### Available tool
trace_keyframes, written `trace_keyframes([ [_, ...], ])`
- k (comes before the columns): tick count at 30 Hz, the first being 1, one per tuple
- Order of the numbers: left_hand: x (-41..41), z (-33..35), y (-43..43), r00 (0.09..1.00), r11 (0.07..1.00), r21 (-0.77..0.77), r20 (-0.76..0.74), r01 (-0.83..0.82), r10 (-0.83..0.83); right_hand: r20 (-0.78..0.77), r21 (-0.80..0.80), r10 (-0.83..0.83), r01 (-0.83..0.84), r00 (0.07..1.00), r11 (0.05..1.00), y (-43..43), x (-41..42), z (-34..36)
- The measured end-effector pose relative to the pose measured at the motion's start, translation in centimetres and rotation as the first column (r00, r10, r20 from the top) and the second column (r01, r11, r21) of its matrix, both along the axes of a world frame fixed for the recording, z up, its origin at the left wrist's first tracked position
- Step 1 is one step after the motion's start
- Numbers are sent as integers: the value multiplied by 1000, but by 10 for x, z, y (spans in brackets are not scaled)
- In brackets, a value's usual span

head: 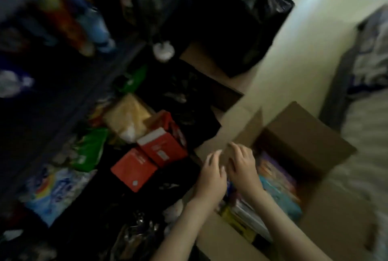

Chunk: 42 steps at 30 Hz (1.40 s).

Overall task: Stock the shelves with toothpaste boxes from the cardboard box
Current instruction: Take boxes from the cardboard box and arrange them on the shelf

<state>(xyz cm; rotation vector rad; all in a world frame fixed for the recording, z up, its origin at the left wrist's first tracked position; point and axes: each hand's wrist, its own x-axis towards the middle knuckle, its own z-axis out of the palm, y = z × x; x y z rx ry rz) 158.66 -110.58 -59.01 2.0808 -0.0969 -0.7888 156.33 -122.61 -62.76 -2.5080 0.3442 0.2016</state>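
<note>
left hand (212,174) and right hand (243,166) are resting side by side, fingers spread, on a flap of the cardboard box (310,141), likely flattening it to reach toothpaste boxes (279,185).

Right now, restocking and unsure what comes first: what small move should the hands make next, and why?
Probably dip the right hand into the box and grip a toothpaste pack: it and the left hand look empty at the open flap, packs exposed.

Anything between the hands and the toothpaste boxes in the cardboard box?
Nothing visible. The cardboard box has its flaps open, the toothpaste boxes lie exposed, and the left hand and right hand are right at its opening.
</note>
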Motion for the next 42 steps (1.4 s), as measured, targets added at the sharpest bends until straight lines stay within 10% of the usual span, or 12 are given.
trace_keyframes([
  [5, -62, -67, -78, 940, 962, 2, -214, 273, -266, -458, -229, -285, 198, 842, 953, -112, -126, -77],
  [10, -93, -128, -112, 889, 928, 81, -327, 363, -319, -647, -112, -265, 254, 715, 961, -167, -165, -136],
  [21, -108, -116, -124, 898, 908, 172, -301, 383, -322, -522, -156, -180, 114, 834, 981, -185, -175, -130],
  [27, -76, -15, -100, 822, 988, 108, -549, -111, 152, -464, 126, -61, 134, 884, 983, -161, -160, 3],
  [34, -55, 126, -23, 919, 953, -147, -337, -266, 205, -340, 352, 260, -134, 904, 926, -111, -82, 173],
  [42, -65, 241, 99, 642, 579, -282, -262, -765, 721, -220, -99, 650, -680, 727, 727, -9, -2, 291],
])
